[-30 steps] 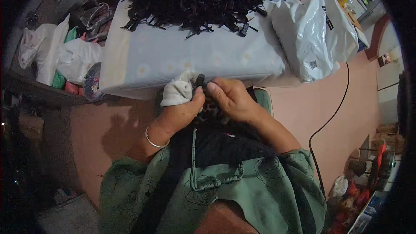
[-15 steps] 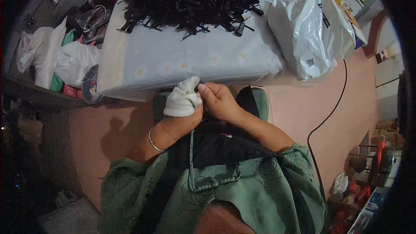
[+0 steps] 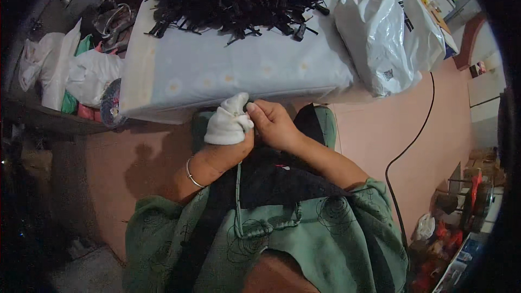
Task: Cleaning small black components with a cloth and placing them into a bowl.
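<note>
Cloth, one, covers left hand, grip unclear; right hand pinches one dark piece.

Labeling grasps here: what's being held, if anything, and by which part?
The right hand appears to pinch a small dark piece, mostly hidden, beside the left hand, partly covered in white cloth; which part is gripped can't be told.

Part: small, dark, mostly hidden; we held it where left hand and right hand met | Cloth: white, creased; we had it bunched over the left fingers, peaked away from us
</note>
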The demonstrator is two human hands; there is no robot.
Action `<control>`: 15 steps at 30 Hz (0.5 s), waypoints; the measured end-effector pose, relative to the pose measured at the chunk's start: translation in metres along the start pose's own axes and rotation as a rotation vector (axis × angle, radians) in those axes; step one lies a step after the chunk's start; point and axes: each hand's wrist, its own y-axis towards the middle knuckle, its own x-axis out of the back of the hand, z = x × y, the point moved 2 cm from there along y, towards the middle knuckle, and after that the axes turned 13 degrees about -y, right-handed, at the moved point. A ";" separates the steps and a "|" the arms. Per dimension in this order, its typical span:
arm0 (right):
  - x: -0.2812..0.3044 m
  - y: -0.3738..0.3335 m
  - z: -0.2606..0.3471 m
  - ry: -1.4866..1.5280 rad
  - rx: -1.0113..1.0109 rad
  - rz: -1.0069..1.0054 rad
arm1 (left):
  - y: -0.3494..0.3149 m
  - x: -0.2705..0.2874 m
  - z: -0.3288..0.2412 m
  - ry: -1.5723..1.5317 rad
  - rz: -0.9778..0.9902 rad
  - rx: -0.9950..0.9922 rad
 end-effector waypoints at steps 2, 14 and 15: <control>-0.001 0.002 -0.006 0.092 -0.116 0.086 | -0.003 -0.003 0.005 0.013 0.001 0.017; 0.036 0.005 0.012 -0.271 0.275 0.063 | 0.012 0.015 0.007 -0.710 -0.008 0.517; 0.037 0.007 0.014 -0.340 0.365 0.049 | 0.013 0.013 -0.001 -0.703 -0.026 0.533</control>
